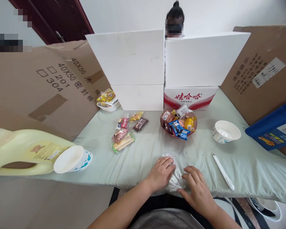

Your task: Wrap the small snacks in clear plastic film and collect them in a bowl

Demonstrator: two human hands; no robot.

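Note:
At the table's near edge lies a crumpled clear plastic bag (pixel 176 180). My left hand (pixel 160 173) bends its fingers over the bag's left side and grips it. On the other side, my right hand (pixel 197 188) has thumb and fingers apart, close against the bag's right edge. Beyond the hands stands a reddish glass bowl (pixel 178 135) heaped with wrapped snacks, among them blue packets (pixel 180 128). To the left lie several loose snacks, including a brown packet (pixel 140 124) and a pack of wafer-like sticks (pixel 124 142). A white-handled knife or peeler (pixel 222 171) rests to the right.
White paper bowls stand left (pixel 72 159) and right (pixel 226 132). A pale yellow jug (pixel 26 152) and a blue jug (pixel 274 127) flank the table. White boxes (pixel 138 70) and brown cartons (pixel 47 86) wall it in. A person (pixel 175 19) is behind them.

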